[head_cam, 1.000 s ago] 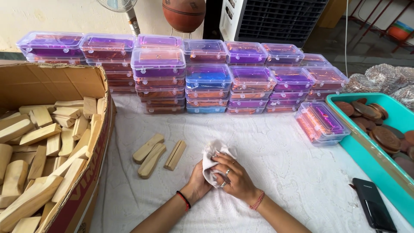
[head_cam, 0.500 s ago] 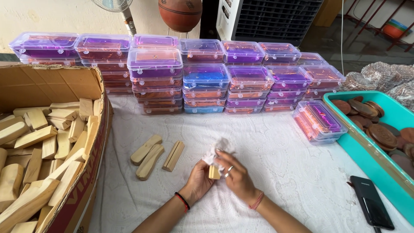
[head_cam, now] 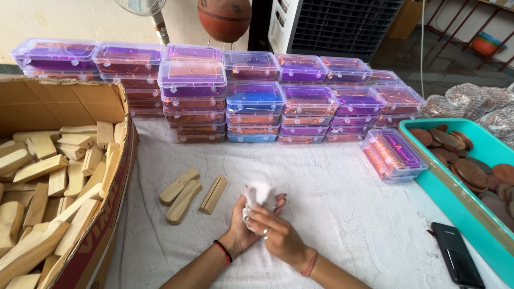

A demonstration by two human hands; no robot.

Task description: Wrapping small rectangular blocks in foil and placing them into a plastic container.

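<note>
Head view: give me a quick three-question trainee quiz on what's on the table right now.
1. True or false: both hands are closed around the white cloth.
2. How many wooden blocks lie loose on the table beside the cardboard box?
3. Which side is the teal tray on: A left, B right?

Key: 1 true: left hand and right hand wrap it. 2 three. 3 B.

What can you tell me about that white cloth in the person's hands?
The white cloth is a small, soft-looking fabric piece, bunched and crumpled into a ball. Both hands clasp it: the left hand cups it from below and the right hand folds over its side. It is raised just above the white table covering. Whatever it may wrap is hidden.
</note>
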